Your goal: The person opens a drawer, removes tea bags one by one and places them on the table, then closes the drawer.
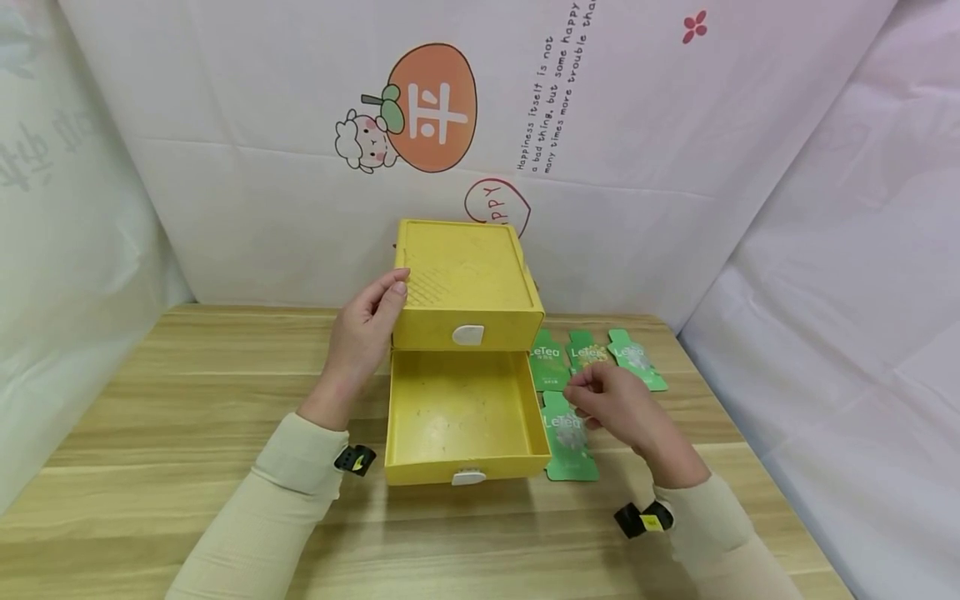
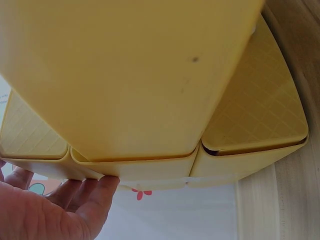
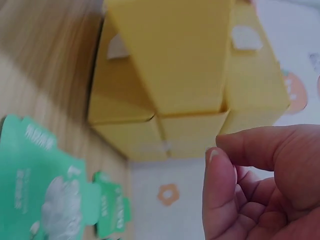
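The right hand point(image 1: 618, 406), curled empty, could bump the near-jutting drawer point(image 1: 465, 412), tipping the cabinet point(image 1: 476, 267) the left hand point(image 1: 362, 331) merely touches.

Drawer box point(image 1: 476, 250): yellow, crosshatched in places, with white handles point(image 1: 468, 335). The 4 packets point(image 1: 573, 463): green, white lettering. Desk point(image 1: 217, 400): light brown wood grain. Curtain point(image 1: 262, 83): white, with orange, red and black prints. Sleeves point(image 1: 240, 525): cream.
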A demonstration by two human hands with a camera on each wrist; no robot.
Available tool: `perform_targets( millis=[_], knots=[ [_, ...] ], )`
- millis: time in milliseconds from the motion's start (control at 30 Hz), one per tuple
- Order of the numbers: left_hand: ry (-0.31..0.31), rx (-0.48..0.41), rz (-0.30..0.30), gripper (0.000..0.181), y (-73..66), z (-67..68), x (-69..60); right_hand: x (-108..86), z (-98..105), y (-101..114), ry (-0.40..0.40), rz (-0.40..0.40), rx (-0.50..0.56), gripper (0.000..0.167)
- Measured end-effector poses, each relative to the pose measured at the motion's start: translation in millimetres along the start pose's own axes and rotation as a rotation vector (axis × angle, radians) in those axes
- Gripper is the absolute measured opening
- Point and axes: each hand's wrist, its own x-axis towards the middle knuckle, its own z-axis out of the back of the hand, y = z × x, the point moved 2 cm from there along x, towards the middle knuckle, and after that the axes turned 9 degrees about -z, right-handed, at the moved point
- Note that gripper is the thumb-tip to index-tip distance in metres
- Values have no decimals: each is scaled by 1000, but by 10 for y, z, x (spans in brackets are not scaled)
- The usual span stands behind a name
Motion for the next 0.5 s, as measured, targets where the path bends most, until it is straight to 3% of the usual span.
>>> perform_targets(
  millis=[500],
  knots=[
    [0,2,-3,50,-9,0,-2,-404,-142,473,-56,169,-42,13]
  ],
)
